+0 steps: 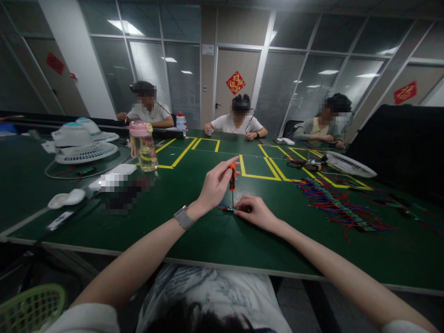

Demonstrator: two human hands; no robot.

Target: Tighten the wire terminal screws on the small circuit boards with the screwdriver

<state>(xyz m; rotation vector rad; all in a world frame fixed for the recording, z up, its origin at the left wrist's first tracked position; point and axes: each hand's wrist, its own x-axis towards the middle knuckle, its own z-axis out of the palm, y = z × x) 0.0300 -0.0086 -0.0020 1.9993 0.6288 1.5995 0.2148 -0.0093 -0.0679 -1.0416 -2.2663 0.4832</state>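
Note:
My left hand (215, 187) is closed around the orange and black handle of a screwdriver (232, 178), which stands upright. Its thin shaft points down onto a small circuit board (229, 210) on the green table. Pinched between the fingers of my right hand (255, 211) is the right end of that board. Red and blue wires run from the board's left side, partly behind my left wrist. The exact spot where the screwdriver tip meets the board is too small to make out.
To the right lies a row of wired circuit boards (342, 206) beside a white fan grille (351, 164). A drink bottle (144, 148) and white fan parts (81, 141) stand at left. Yellow tape (260, 177) marks the table (208, 245). Several people sit across.

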